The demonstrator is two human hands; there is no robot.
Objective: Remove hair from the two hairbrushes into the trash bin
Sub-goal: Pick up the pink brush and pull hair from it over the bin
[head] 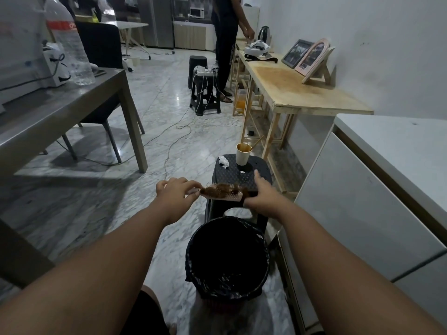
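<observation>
A pink hairbrush (231, 197) lies level in the air in front of me, bristles up, with a clump of brown hair (223, 189) tangled across it. My left hand (175, 191) pinches its left end. My right hand (262, 193) grips its right end, thumb raised. Below and nearer to me stands the trash bin (193, 250), lined with a black bag, on the floor. A second hairbrush is not visible.
A black plastic stool (260, 174) behind the brush carries a paper cup (242, 154) and a crumpled tissue (224, 162). A white cabinet (362, 201) is at right, a wooden table (302, 93) beyond it, a grey table (72, 105) at left. A person (227, 44) stands far back; cables cross the floor.
</observation>
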